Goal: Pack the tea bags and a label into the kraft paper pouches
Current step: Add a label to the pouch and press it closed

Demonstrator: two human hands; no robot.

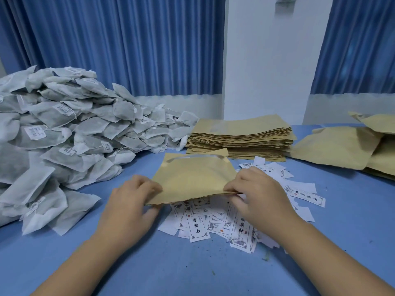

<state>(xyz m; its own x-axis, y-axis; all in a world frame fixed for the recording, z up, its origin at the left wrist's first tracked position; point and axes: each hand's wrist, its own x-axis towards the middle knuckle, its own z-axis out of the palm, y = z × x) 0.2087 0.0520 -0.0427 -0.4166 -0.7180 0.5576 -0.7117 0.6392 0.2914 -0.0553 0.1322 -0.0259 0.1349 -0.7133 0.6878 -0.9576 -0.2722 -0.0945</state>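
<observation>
A flat kraft paper pouch point(193, 178) lies tilted over a scatter of white printed labels point(222, 223) in the middle of the blue table. My left hand point(132, 201) grips the pouch's near left corner. My right hand point(254, 193) pinches its near right edge, fingers curled over the open mouth. A big heap of grey-white tea bags point(64, 135) fills the left side. Behind the pouch a stack of empty kraft pouches point(241, 137) lies flat.
Several other kraft pouches point(342, 146) lie at the right, some overlapping. Blue curtains and a white wall stand behind the table point(192, 270). Bare blue tabletop shows between my forearms at the front.
</observation>
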